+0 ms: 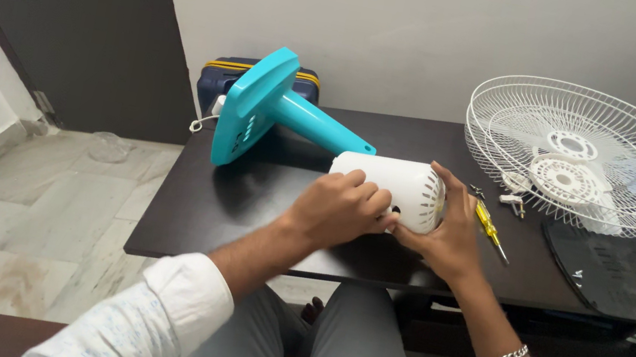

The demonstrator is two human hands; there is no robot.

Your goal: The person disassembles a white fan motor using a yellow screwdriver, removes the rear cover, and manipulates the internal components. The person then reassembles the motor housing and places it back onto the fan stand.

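- White fan motor housing (390, 189) lies mid-table (243, 209), long axis left-right, vented end at 3 o'clock.
- L hand (341, 206) grips its near side; R hand (447, 236) cups the vented end.
- Teal stand (260, 112) at 10 o'clock, wire grille (592, 157) at 2.

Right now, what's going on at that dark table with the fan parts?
A seated person holds a white, ribbed plastic fan motor housing over the dark wooden table. The left hand lies over the housing's near side; the right hand cups its vented end. The housing joins a teal plastic stand and base lying on its side. Two white wire fan guards and a yellow-handled screwdriver lie to the right.
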